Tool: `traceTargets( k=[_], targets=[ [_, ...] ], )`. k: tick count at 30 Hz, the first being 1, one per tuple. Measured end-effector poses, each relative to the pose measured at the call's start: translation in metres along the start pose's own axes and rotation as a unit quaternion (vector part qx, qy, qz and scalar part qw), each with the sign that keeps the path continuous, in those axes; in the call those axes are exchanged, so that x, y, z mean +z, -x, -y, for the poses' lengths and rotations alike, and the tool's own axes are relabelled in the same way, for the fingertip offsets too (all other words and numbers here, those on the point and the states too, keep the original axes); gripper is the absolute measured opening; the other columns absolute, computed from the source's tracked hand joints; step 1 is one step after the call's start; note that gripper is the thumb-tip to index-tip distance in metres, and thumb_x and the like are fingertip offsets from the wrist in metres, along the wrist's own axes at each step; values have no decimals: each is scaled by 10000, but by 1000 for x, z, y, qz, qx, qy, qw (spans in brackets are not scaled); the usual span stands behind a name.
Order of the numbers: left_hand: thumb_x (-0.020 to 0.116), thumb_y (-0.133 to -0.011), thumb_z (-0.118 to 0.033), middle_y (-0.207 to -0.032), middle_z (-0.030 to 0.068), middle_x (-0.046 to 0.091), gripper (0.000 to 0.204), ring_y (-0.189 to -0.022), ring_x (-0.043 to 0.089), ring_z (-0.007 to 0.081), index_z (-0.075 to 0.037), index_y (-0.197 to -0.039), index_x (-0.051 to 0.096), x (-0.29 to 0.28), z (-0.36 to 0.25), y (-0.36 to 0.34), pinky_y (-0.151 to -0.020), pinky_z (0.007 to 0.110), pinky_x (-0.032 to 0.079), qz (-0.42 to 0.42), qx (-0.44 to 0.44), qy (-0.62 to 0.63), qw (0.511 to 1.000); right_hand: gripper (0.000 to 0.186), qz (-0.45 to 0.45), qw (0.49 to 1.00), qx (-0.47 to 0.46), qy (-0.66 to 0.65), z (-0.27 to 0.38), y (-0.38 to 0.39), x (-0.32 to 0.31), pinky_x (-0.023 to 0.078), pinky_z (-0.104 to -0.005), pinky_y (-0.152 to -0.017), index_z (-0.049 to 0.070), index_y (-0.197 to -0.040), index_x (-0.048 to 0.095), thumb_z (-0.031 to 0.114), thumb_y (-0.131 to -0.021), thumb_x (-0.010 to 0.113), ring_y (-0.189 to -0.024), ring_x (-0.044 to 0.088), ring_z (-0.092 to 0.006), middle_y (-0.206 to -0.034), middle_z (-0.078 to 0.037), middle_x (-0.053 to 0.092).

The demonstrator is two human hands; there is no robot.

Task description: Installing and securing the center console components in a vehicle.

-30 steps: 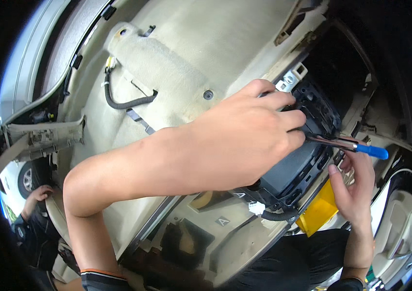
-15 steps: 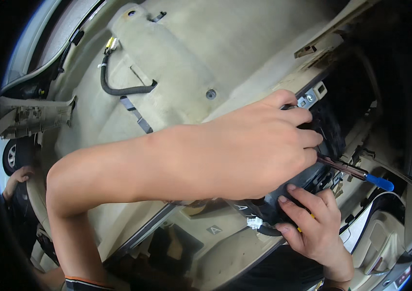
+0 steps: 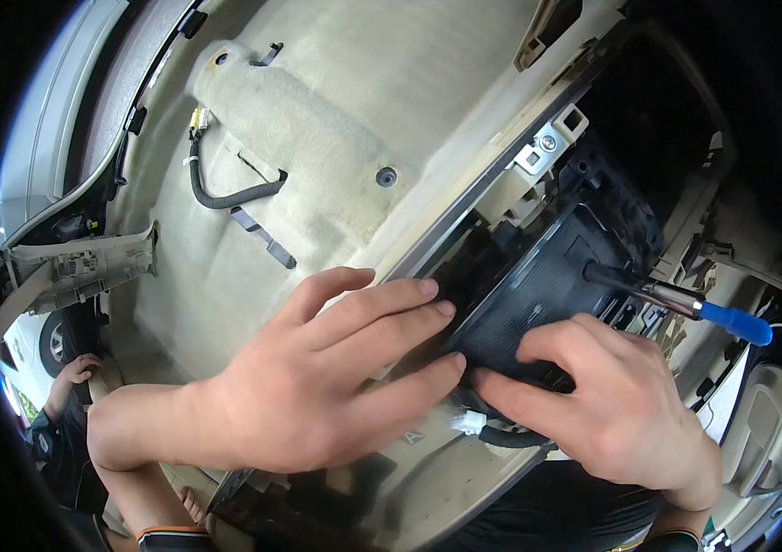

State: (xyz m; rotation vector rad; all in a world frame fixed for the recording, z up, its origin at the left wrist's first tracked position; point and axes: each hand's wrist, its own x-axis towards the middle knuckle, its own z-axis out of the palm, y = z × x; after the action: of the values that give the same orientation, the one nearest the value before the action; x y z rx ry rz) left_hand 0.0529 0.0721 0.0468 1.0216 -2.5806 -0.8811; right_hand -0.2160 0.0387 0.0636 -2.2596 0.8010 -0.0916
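Observation:
A black ribbed console panel (image 3: 538,299) lies tilted over the centre of a stripped car interior. A metal rod with a blue tip (image 3: 736,324) stands out through a hole in it. My right hand (image 3: 607,405) grips the panel's near part, thumb along the near edge and index finger bent over the top. My left hand (image 3: 345,377) has its fingers stretched apart, tips at the panel's near left corner; nothing shows in it. Just below the fingertips, a white connector (image 3: 469,422) ends a black wrapped cable (image 3: 512,438). The panel's underside is hidden.
A metal bracket with a bolt (image 3: 543,152) sits beyond the panel. Beige carpet (image 3: 335,120) at left carries a cable with a yellow connector (image 3: 199,120). Beige trim (image 3: 87,262) juts in at far left, near another person's hand (image 3: 80,370). A door (image 3: 768,442) stands at right.
My left hand has drawn back left and nearer from the panel's far side, uncovering panel and bracket. My right hand has moved a little onto the panel's near part. The view has shifted slightly.

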Motion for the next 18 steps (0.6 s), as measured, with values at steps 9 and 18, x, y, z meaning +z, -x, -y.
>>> traceTargets(
  k=[9, 18],
  targets=[
    [753, -739, -234, -1247, 204, 652, 245, -1217, 607, 373, -162, -969, 704, 14, -21, 0, -969, 552, 495, -13, -26, -90, 996, 278, 59, 998, -3, 30, 4, -13, -12, 484, -319, -605, 165, -1006, 787, 137, -734, 736, -792, 582, -208, -886, -36, 539],
    [742, -787, -202, -1204, 200, 686, 221, -1254, 603, 378, -135, -998, 735, 16, -29, 5, -981, 569, 484, -18, -35, -114, 993, 328, -16, 997, 31, 71, 7, -4, -10, 438, -333, -576, 159, -956, 792, 103, -633, 806, -730, 536, -209, -892, -49, 487]
  ],
)
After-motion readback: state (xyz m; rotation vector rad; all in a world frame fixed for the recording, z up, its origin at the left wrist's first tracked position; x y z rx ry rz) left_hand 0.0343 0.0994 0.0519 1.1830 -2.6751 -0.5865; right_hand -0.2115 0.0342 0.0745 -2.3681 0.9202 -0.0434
